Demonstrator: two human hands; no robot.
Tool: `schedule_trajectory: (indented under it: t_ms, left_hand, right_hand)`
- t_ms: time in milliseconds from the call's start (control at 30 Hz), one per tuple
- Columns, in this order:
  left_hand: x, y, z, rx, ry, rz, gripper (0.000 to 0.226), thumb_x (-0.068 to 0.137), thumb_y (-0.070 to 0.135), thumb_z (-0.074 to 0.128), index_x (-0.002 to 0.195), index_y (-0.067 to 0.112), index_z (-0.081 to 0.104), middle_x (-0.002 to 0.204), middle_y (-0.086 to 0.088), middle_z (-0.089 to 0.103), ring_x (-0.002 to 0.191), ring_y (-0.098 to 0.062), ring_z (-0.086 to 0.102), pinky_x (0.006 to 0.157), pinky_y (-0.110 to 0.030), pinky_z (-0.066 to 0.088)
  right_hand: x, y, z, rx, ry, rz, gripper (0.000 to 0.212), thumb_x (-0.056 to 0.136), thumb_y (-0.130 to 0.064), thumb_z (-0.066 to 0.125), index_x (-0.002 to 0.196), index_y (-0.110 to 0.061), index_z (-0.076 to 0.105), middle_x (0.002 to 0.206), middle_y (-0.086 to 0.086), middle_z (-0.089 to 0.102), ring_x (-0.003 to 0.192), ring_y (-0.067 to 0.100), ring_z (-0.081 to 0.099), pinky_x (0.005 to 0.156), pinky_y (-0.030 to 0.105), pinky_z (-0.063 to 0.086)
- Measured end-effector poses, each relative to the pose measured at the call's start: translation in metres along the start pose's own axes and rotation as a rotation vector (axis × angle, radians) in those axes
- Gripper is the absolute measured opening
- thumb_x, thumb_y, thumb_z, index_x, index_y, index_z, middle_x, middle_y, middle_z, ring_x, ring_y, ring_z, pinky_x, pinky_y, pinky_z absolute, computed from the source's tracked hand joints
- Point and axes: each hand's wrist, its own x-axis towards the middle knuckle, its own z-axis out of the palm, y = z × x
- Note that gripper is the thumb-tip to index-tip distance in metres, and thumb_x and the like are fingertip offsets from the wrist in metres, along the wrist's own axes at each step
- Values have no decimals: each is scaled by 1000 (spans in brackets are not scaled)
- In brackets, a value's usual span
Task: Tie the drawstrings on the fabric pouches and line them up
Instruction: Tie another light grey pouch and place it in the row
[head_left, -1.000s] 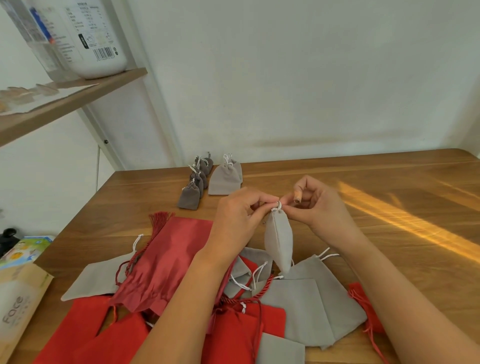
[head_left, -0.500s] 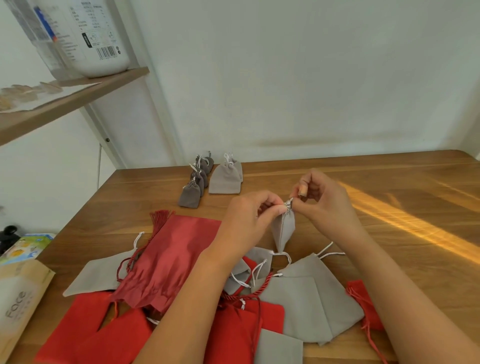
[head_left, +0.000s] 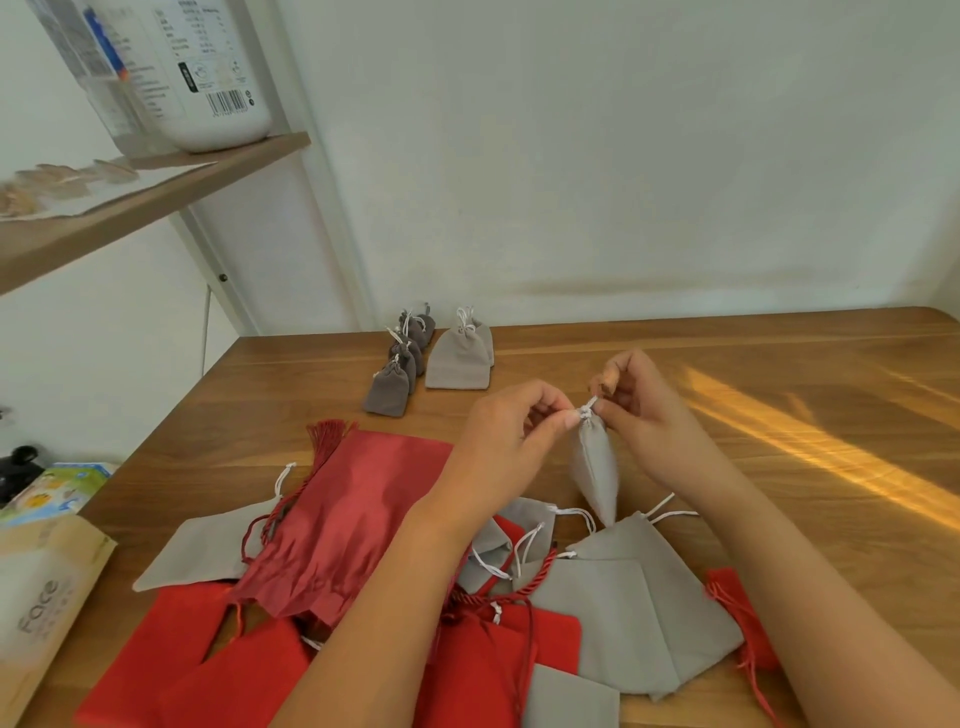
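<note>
Head view looks down on a wooden table (head_left: 675, 358) where the left hand (head_left: 511, 436) and right hand (head_left: 641, 410) meet above a heap of red and grey pouches (head_left: 618, 608). Both pinch the white drawstring (head_left: 587, 408) at the gathered neck of a small grey pouch (head_left: 595, 467), which hangs in the air between them. Farther back, near the wall, tied grey pouches (head_left: 457, 353) stand in short rows.

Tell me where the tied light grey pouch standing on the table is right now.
In the head view the tied light grey pouch stands at the far left-centre of the table near the wall, just right of the row of small dark grey pouches, beyond both hands.
</note>
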Motion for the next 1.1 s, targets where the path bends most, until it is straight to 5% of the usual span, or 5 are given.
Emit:
schedule_trajectory:
  t_ms: [167, 367, 667, 800, 1100]
  left_hand:
    - [-1, 1, 6, -127, -56, -31, 8, 90, 14, 64, 86, 21, 67, 79, 7, 64, 74, -5, 58, 70, -22, 51]
    - [3, -1, -2, -227, -67, -33, 12, 88, 11, 66, 84, 22, 68, 77, 8, 65, 72, -5, 58, 65, -20, 51]
    - [8, -16, -15, -148, -50, -178, 20, 99, 22, 48, 108, 25, 66, 85, 15, 64, 73, 6, 55, 66, -15, 41]
    - [7, -13, -15, -145, -214, -216, 16, 93, 18, 60, 104, 13, 70, 88, 7, 70, 74, 6, 59, 67, -11, 44]
    - [13, -7, -29, -209, 3, -303, 5, 89, 6, 64, 93, 8, 66, 72, 2, 64, 54, 0, 53, 53, -12, 43]
  right_hand:
    - [-6, -5, 8, -360, 37, -161, 32, 89, 8, 46, 87, -24, 40, 81, -1, 51, 68, 9, 48, 60, 24, 40]
    - [-5, 4, 21, -469, 163, -219, 26, 91, 3, 50, 100, -16, 66, 94, -5, 60, 86, -4, 53, 74, 8, 38]
    - [-5, -4, 21, 183, 110, -8, 30, 96, 3, 46, 89, -14, 69, 82, -8, 70, 77, 5, 63, 68, 18, 50]
    - [-3, -6, 10, 210, 122, 73, 25, 95, -2, 51, 92, -15, 72, 83, -7, 72, 74, 2, 64, 64, 14, 48]
    - [1, 7, 2, 12, 112, 213, 26, 94, -9, 55, 106, -28, 68, 103, -9, 69, 96, 6, 61, 79, 17, 47]
